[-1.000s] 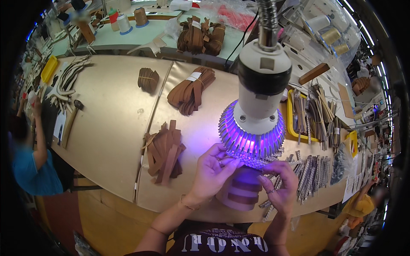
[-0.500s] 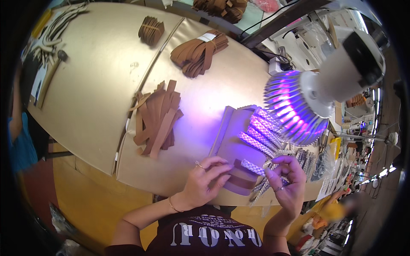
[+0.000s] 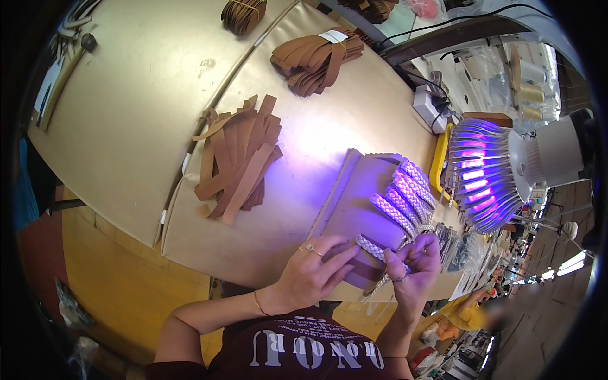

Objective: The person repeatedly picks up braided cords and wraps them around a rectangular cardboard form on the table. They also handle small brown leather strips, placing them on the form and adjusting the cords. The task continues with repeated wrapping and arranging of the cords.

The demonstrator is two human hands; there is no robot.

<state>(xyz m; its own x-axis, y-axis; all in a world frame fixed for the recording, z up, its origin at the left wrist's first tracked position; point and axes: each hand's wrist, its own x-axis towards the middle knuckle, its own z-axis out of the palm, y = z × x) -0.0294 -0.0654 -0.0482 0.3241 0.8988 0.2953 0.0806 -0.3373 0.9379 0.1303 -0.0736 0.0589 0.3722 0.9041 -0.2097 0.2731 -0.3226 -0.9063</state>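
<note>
My right hand [image 3: 415, 271] pinches a pale braided cord [image 3: 370, 247] between thumb and fingertips, its free end pointing left. Closed over the edge of a brown strip [image 3: 366, 268], the fingers of my left hand [image 3: 316, 269] lie close to that cord end. Exactly how they grip the strip is partly hidden. Under both hands is a flat board [image 3: 348, 209] with a straight ridge along its left side. Several more braided cords [image 3: 405, 202] fan across its right part, lit purple by a finned lamp [image 3: 478, 174].
A loose pile of brown strips [image 3: 244, 161] lies left of the board. Beyond it are a tied strip bundle [image 3: 313, 60] and a smaller banded bundle [image 3: 242, 16]. A hammer [image 3: 66, 79] rests far left. A yellow tray [image 3: 441, 155] stands beside the lamp. Another person [image 3: 465, 310] is at right.
The view has shifted, so the lamp appears farther right and the bundles higher. My left fingers now reach further over the brown strip, and my right hand sits closer to the left one.
</note>
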